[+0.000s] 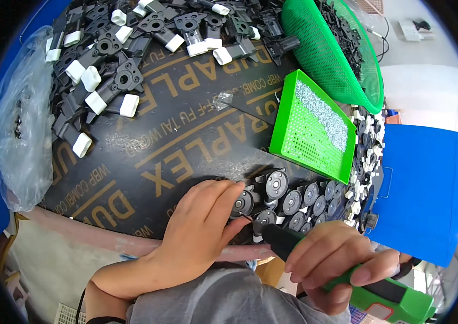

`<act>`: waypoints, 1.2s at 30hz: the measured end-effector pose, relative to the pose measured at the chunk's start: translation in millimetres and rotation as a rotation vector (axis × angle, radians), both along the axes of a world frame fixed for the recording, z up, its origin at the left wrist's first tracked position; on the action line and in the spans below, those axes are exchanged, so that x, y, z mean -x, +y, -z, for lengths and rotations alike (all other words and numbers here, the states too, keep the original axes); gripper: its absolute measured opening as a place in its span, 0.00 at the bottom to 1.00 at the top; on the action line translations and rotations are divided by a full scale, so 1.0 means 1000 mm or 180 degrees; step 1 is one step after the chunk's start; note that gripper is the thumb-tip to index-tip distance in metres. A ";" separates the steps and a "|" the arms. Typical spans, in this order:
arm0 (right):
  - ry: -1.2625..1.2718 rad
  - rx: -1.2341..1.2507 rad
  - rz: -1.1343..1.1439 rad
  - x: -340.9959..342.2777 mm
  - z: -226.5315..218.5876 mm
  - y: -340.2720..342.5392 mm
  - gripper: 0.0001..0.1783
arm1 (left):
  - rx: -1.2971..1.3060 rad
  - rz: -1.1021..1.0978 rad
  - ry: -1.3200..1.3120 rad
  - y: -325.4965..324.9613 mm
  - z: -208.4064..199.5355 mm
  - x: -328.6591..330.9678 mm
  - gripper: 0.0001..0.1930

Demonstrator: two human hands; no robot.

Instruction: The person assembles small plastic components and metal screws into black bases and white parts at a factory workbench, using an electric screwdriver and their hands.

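My right hand (337,259) is wrapped around a green and black electric screwdriver (409,305). Its dark nose points left, and its tip is close to the fingertips of my left hand (196,221). With fingers bent and thumb drawn in, that left hand grips a black wheel-shaped part (243,203) near the table's front edge. The hand hides part of it. Just right of it stand several similar round black parts with grey centres, among them one wheel-shaped part (276,184). Whether the screwdriver tip touches a screw is too small to tell.
Black brackets with white ends (126,80) are heaped at the far left. A green tray (283,127) of small silvery screws lies right of the middle. Behind it leans a green basket (307,43) of black parts. A clear plastic bag (21,129) hangs over the left edge.
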State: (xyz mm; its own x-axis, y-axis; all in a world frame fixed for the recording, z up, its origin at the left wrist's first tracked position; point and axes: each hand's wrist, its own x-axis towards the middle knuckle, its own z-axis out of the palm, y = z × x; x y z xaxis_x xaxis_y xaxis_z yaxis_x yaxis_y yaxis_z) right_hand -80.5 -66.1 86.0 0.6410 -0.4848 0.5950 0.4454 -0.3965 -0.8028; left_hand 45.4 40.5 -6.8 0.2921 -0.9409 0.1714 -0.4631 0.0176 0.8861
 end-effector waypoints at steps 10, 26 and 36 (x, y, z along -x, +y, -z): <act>-0.0129 0.0013 -0.0337 -0.006 0.000 -0.003 0.14 | 0.0082 -0.0012 -0.0062 -0.001 -0.004 0.001 0.31; 0.0068 0.0450 -0.0630 0.010 0.003 -0.006 0.14 | 0.0195 -0.0054 -0.0294 -0.003 -0.004 0.003 0.29; -0.0647 -0.0236 -0.0227 0.015 0.002 -0.006 0.16 | 0.0395 -0.0200 -0.0124 -0.001 -0.007 0.001 0.23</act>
State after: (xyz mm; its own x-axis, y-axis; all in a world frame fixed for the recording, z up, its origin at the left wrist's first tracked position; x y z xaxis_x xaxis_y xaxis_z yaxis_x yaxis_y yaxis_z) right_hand -95.6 -72.1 84.3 0.5457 -0.4898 0.6800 0.6258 -0.3015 -0.7194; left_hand 44.8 39.0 0.2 0.3407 -0.8918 0.2976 -0.5008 0.0957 0.8602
